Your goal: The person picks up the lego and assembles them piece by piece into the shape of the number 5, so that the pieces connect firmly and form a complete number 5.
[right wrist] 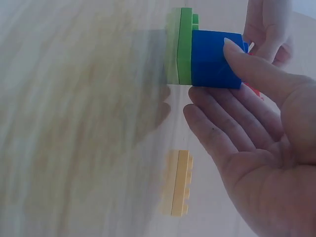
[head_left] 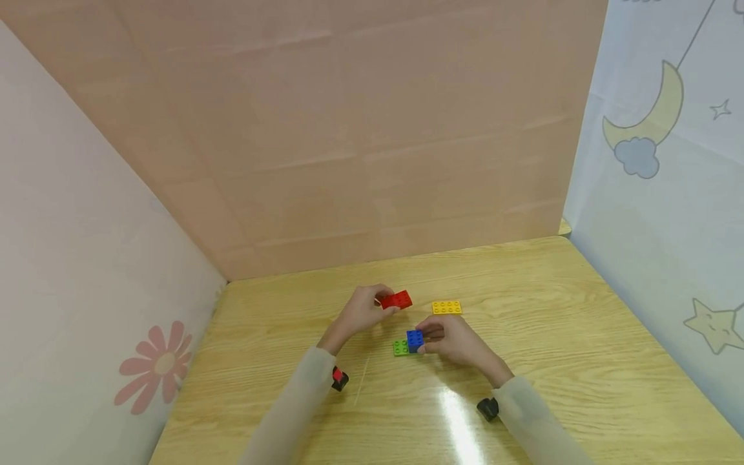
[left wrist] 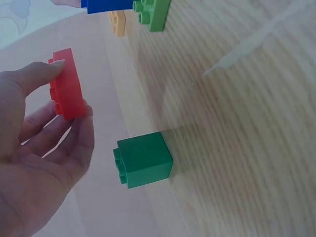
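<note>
Within our R grip (head_left: 456, 340), pinched, is the blue block (head_left: 415, 341), atop one end of the green plate (head_left: 400, 348); our L grip (head_left: 361, 310) pinches the red brick (head_left: 401, 299). All prob. light, stiff, slightly slick plastic: we'd best hold flat sides, studs clear.

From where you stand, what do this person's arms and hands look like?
The left hand and right hand are bare, without gloves. The left sleeve and right sleeve are long, pale and plain. A small black device shows at each wrist; the left one bears a red patch.
</note>
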